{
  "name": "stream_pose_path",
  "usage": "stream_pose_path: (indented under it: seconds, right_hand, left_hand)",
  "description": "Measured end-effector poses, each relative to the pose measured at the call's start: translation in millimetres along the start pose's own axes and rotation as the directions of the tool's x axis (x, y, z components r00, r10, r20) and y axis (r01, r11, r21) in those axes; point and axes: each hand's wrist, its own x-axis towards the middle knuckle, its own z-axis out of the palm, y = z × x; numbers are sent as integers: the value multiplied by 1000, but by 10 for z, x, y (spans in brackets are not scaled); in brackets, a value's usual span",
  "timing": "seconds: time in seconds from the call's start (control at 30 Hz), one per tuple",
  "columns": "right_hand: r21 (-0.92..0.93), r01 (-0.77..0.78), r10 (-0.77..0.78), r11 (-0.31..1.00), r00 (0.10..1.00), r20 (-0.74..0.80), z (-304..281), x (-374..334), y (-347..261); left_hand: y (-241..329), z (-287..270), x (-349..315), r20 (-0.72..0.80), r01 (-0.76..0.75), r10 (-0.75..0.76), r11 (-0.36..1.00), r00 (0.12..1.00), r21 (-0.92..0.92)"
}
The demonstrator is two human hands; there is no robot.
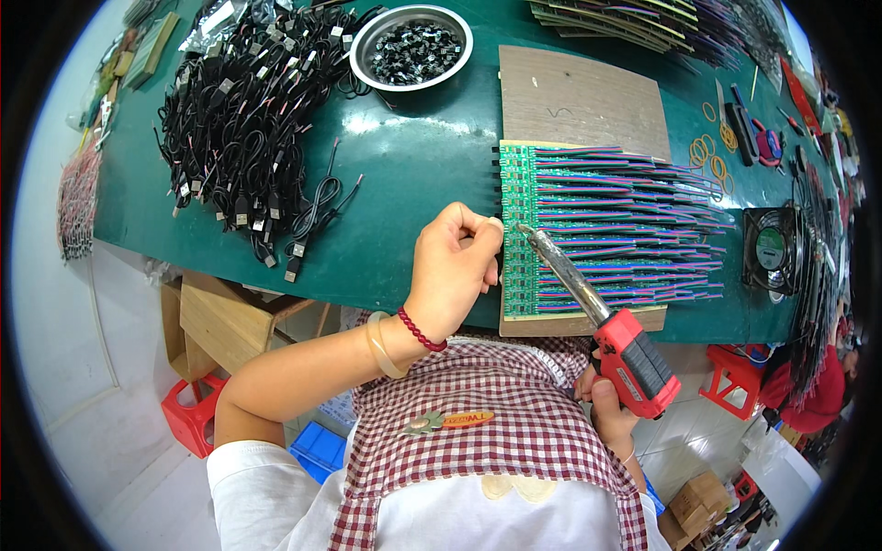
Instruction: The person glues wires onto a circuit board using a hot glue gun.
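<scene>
Soldering tool: a red and black pistol-shaped soldering iron with a silver metal barrel (588,303); its long axis runs diagonally, tip pointing up and left onto the board's left part.
Landmark: a rectangular wooden board carrying rows of green circuit strips with purple and blue wires (606,225).
Right hand (606,404): below the board's lower edge, fingers wrapped around the iron's handle.
Left hand (455,266): at the board's left edge, fingers curled tight; what they pinch cannot be told.
Surface: a dark green table (413,165).
Beyond the board: a round steel bowl of small black parts (412,46), a heap of black cables (248,119) farther left.
Room: pale tiled floor, a red plastic stool (188,413) lower left.
</scene>
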Motion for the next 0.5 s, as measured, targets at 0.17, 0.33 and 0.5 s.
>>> stream_pose_path:
  seconds: [0.17,0.33,0.5]
  right_hand:
    - [-4,12,-12,1000,999,-30,-13,-23,51]
    - [23,7,-7,1000,1000,-7,-5,-3,0]
    - [38,18,-18,999,1000,-5,4,-1,14]
  left_hand:
    - [3,-3,5,2,3,-3,1000,1000,-9]
    - [1,-3,-3,-4,0,0,1000,1000,-16]
    - [7,4,5,-11,7,-7,1000,1000,5]
